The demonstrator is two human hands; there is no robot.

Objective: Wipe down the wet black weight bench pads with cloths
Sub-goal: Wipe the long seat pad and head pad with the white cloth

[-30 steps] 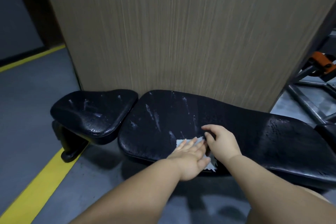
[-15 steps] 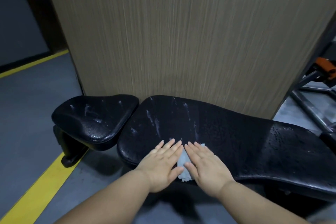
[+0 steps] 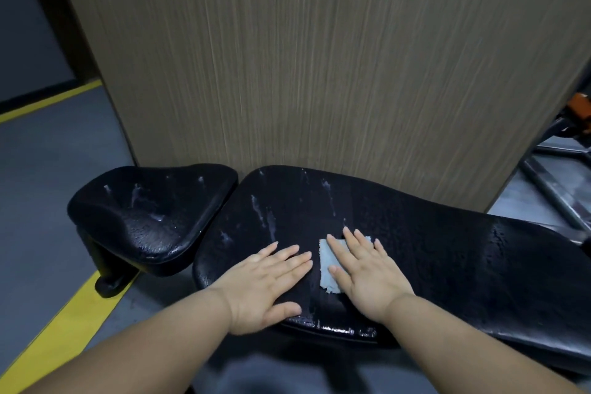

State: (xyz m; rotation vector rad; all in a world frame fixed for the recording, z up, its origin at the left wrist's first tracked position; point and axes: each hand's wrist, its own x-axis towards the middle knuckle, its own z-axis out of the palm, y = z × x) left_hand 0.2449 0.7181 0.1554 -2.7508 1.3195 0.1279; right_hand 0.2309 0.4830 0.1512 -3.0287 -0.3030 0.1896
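Note:
The long black back pad (image 3: pixel 447 249) runs from centre to right, wet with droplets and pale streaks. Left of it lies the smaller black seat pad (image 3: pixel 153 211), also streaked. A small pale blue cloth (image 3: pixel 329 269) lies on the long pad near its front edge. My right hand (image 3: pixel 367 272) presses flat on the cloth with fingers spread, covering most of it. My left hand (image 3: pixel 265 285) rests flat on the bare pad just left of the cloth, fingers apart, holding nothing.
A tall wood-grain panel (image 3: pixel 319 73) stands right behind the bench. A yellow floor line (image 3: pixel 64 323) crosses the grey floor at lower left, beside the bench's black foot (image 3: pixel 108 285). Metal frame bars (image 3: pixel 550 189) and an orange part (image 3: pixel 579 105) sit at the right.
Both hands lay together on the cloth before. Now they are apart: the left hand is off the cloth on bare pad, and the right hand has pushed the cloth slightly right.

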